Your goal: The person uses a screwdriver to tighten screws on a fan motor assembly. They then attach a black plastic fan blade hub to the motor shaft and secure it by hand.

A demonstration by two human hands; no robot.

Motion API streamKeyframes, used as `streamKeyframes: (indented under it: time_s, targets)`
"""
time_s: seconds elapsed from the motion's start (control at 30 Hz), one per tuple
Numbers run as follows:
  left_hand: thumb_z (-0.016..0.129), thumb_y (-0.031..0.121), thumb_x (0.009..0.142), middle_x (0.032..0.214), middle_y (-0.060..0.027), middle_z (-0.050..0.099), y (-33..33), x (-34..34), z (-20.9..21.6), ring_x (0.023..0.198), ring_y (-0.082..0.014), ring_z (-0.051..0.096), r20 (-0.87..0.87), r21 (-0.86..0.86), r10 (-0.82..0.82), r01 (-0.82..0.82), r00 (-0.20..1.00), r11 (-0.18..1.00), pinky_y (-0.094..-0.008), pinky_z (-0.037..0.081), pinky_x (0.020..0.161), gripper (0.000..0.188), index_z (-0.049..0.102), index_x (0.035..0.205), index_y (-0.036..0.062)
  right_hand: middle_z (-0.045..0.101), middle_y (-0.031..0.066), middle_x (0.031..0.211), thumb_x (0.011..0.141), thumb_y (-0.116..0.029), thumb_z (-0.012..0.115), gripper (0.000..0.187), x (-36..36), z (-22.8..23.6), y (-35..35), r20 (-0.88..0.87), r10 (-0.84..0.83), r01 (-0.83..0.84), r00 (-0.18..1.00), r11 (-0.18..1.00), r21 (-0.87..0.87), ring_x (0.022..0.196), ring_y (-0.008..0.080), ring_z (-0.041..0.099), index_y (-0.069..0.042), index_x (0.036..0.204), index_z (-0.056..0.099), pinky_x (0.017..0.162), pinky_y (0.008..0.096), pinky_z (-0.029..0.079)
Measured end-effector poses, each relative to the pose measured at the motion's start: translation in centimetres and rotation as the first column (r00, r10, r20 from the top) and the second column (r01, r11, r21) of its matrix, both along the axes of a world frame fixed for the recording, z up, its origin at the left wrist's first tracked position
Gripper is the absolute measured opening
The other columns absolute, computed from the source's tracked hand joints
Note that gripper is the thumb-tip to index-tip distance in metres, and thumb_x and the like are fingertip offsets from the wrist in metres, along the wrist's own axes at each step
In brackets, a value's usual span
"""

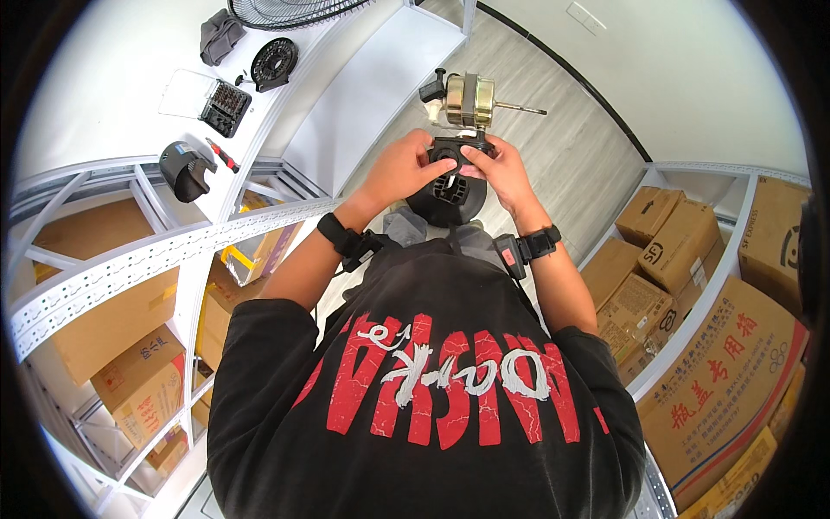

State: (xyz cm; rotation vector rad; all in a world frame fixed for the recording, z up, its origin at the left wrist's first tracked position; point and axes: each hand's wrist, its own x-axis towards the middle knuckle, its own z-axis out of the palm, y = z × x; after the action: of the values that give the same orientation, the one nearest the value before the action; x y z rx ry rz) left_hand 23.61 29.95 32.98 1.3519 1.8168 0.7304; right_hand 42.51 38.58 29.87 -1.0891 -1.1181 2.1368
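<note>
Black fan body [451, 144] in hand

My left hand [405, 166] and right hand [503, 173] grip its sides in front of me, below the motor [469, 101]. To my left, an open case [184, 93] holds screwdriver bits [226, 98]; cardboard boxes [683, 245] hide their contents.

White walls [718, 95] meet a grey wood-look floor [562, 138] along black skirting [581, 78], white metal racks [130, 266] standing left and right.
</note>
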Motion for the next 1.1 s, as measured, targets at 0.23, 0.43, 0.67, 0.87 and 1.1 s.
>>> streamKeyframes:
  time_s: [0.23,0.43,0.67,0.87,1.1]
  targets:
    - [0.082,0.024,0.080,0.093,-0.0066,0.058,-0.7,-0.8,1.0,0.078,-0.0196,0.058,-0.101,0.336,-0.232,0.253,0.967,0.907,-0.0320,0.048,0.065,0.043,0.065,0.115,0.0061,0.070,0.0089,0.099,0.095,-0.010,0.069,0.026,0.3,-0.3,0.0,0.011,-0.004,0.004,1.000,0.999,-0.044,0.079,0.0130,0.069,0.005,0.116,0.064,0.072,0.0256,0.061]
    - [0.075,0.016,0.086,0.092,-0.0063,0.062,0.0,-1.2,0.5,0.079,-0.0221,0.061,-0.179,0.430,-0.272,0.323,0.946,0.843,-0.0307,0.049,0.067,0.029,0.070,0.113,0.0060,0.070,0.0092,0.100,0.095,-0.010,0.069,0.027,0.4,-0.5,0.0,0.020,0.014,-0.013,1.000,0.999,-0.032,0.080,0.0131,0.069,0.005,0.116,0.064,0.073,0.0258,0.061]
    - [0.067,0.013,0.096,0.088,-0.0006,0.069,0.5,-1.7,1.1,0.073,-0.0065,0.061,0.424,-0.017,0.020,-0.015,0.905,1.000,-0.0232,0.048,0.065,0.019,0.071,0.111,0.0012,0.070,0.0092,0.099,0.095,-0.011,0.069,0.027,0.4,0.0,-0.1,0.017,0.022,-0.021,1.000,0.999,-0.035,0.081,0.0134,0.070,0.005,0.116,0.063,0.073,0.0261,0.061]
    - [0.072,0.012,0.091,0.082,-0.0007,0.065,0.4,-0.8,0.4,0.068,-0.0062,0.056,0.085,0.238,-0.148,0.125,0.985,0.963,-0.0243,0.045,0.061,0.016,0.073,0.104,0.0036,0.069,0.0107,0.105,0.097,-0.009,0.066,0.031,0.5,0.1,0.2,0.031,0.068,-0.068,0.997,0.997,-0.021,0.084,0.0151,0.070,0.007,0.122,0.060,0.075,0.0259,0.063]
    - [0.079,0.019,0.086,0.074,0.0015,0.056,0.3,-0.4,-0.5,0.068,-0.0065,0.052,0.110,0.239,-0.051,0.023,0.993,0.971,-0.0247,0.044,0.060,0.023,0.065,0.097,0.0027,0.070,0.0098,0.099,0.096,-0.011,0.068,0.028,0.4,0.2,0.1,0.031,0.046,-0.045,0.998,0.999,-0.025,0.080,0.0139,0.070,0.006,0.117,0.062,0.073,0.0258,0.062]
